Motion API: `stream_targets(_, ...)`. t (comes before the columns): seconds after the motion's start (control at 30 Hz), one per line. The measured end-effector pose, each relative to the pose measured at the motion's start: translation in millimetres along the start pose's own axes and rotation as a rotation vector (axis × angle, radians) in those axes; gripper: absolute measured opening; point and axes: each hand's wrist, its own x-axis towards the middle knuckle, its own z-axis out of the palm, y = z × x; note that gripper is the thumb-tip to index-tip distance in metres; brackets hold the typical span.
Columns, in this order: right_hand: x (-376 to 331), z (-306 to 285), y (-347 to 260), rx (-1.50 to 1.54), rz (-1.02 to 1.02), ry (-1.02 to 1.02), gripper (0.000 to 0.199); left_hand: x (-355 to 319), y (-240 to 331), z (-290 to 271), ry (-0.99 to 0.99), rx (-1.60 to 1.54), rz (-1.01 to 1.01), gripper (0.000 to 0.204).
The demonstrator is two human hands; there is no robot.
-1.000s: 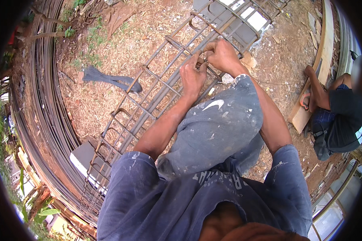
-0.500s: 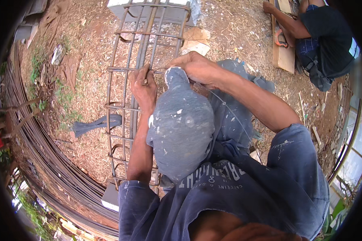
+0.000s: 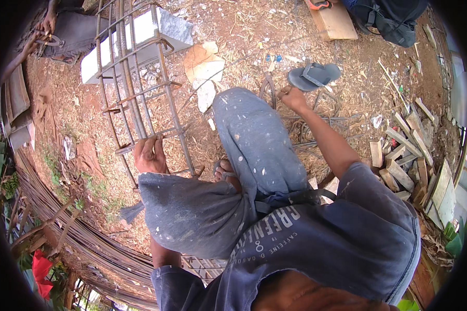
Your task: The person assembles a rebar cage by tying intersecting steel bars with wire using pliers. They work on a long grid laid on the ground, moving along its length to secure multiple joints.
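A rusty rebar cage (image 3: 140, 96) of long bars and square stirrups runs from the upper left toward my knees. Bent fingers of my left hand (image 3: 150, 154) close around a bar crossing near its lower end. Out to the right of my raised knee, my right hand (image 3: 293, 98) is low over the ground with its fingers curled in. Just left of those fingertips stands a pair of pincers (image 3: 267, 92), handles spread; whether I touch it cannot be made out. A grey flip-flop (image 3: 314, 76) lies just beyond that hand.
A pale block (image 3: 91, 65) supports the cage's far part. Bent steel stirrups (image 3: 321, 124) lie right of my knee, and wood offcuts (image 3: 404, 155) beyond them. Long rods (image 3: 78, 228) curve along the left. Another person's hands (image 3: 49, 23) hold a tool at upper left; another person (image 3: 386, 20) sits upper right.
My right hand has left the cage and reached out to the right, toward the ground by the pincers. My left hand stays on the cage. The view has shifted, showing the second person's hands.
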Motion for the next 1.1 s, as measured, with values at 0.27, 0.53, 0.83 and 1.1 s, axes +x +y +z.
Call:
stream_targets(0.27,38.6,98.7,1.1,-0.259,-0.018,-0.202,0.059,-0.4,2.4,-1.0,0.062,0.027,0.145,0.008)
stream_targets(0.53,37.6,-19.1,14.9,0.620,-0.083,-0.366,0.038,-14.5,14.1,-5.1,0.193,-0.252,-0.054,0.010)
stream_targets(0.83,-63.3,-230.0,-216.6,-0.275,-0.482,-0.617,0.056,-26.8,48.2,22.9,0.296,-0.157,0.023,0.033)
stream_targets(1.1,-136.6,-185.3,-409.6,-1.031,-0.900,-0.681,0.070,-49.4,43.6,47.7,0.223,-0.396,0.097,0.028)
